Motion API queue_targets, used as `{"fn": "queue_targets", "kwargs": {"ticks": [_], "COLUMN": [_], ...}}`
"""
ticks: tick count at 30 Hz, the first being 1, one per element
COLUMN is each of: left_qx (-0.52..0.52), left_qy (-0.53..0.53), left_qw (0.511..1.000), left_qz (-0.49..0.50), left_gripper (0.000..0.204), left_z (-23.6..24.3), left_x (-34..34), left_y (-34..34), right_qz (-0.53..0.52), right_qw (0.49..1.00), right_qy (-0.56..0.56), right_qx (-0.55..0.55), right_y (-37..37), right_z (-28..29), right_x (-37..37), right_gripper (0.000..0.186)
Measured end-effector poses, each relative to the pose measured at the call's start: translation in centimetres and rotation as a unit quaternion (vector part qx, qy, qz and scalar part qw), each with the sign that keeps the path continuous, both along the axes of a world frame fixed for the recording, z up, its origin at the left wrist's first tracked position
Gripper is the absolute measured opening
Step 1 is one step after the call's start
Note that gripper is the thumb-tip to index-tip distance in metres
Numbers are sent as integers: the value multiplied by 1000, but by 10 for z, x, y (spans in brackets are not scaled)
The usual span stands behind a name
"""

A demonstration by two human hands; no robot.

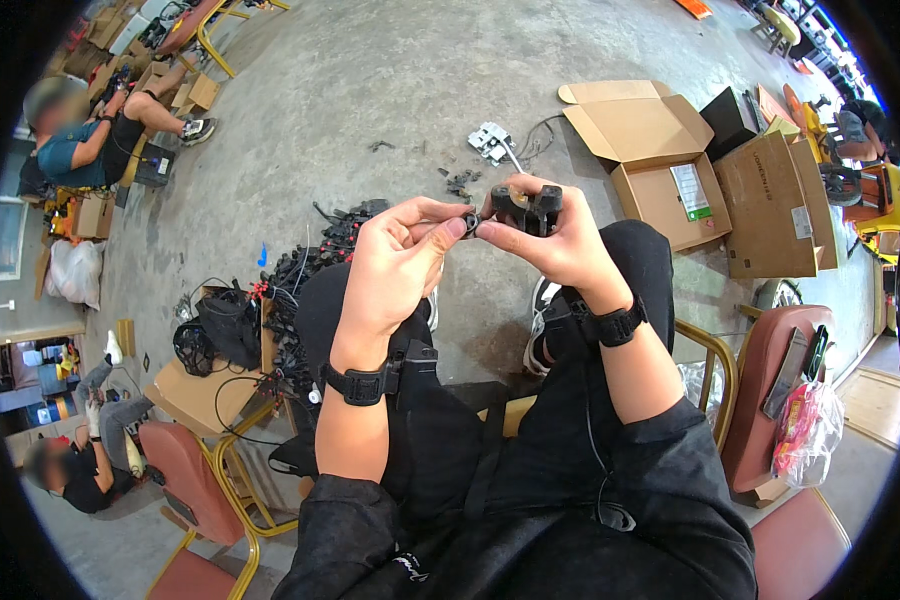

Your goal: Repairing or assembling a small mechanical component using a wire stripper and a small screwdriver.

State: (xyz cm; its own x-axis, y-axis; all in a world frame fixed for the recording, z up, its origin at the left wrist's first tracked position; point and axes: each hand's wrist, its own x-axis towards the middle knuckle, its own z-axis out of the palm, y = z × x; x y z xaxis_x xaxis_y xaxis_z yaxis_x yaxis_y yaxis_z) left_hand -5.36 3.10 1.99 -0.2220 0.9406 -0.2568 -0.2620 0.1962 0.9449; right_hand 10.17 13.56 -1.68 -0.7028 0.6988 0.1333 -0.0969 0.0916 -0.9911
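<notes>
My right hand [560, 240] grips a small black plastic part with two upright prongs [526, 206], held up above my knees. My left hand [400, 255] meets it from the left, its thumb and forefinger pinched on a tiny dark ring-shaped piece [470, 222] pressed against the side of the black part. Both wrists wear black watch-like bands. I sit on a chair in black clothes, legs apart, with the concrete floor below.
A pile of black cables and parts [300, 270] lies on the floor at my left beside a cardboard tray [195, 395]. Open cardboard boxes [660, 160] stand at the right. Red chairs [780, 380] flank me. Two other people sit on the floor at far left.
</notes>
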Motion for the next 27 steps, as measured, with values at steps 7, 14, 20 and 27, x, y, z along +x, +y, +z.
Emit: {"fn": "queue_targets", "kwargs": {"ticks": [7,14,20,27], "left_qx": [-12,14,37,13], "left_qy": [-8,-99,-81,0], "left_qw": [1000,994,994,996], "left_qz": [-16,53,56,83], "left_gripper": [21,22,20,20], "left_z": [1,5,-4,-6], "left_x": [-2,-4,-4,2], "left_y": [0,5,5,8], "right_qz": [-7,18,24,48], "right_qw": [1000,931,923,916], "right_qy": [20,123,-13,-68], "right_qx": [-9,-342,-384,-392], "right_y": [-2,6,5,5], "right_z": [2,-3,2,5], "right_x": [-1,-11,-9,-9], "right_gripper": [23,40,59,62]}}
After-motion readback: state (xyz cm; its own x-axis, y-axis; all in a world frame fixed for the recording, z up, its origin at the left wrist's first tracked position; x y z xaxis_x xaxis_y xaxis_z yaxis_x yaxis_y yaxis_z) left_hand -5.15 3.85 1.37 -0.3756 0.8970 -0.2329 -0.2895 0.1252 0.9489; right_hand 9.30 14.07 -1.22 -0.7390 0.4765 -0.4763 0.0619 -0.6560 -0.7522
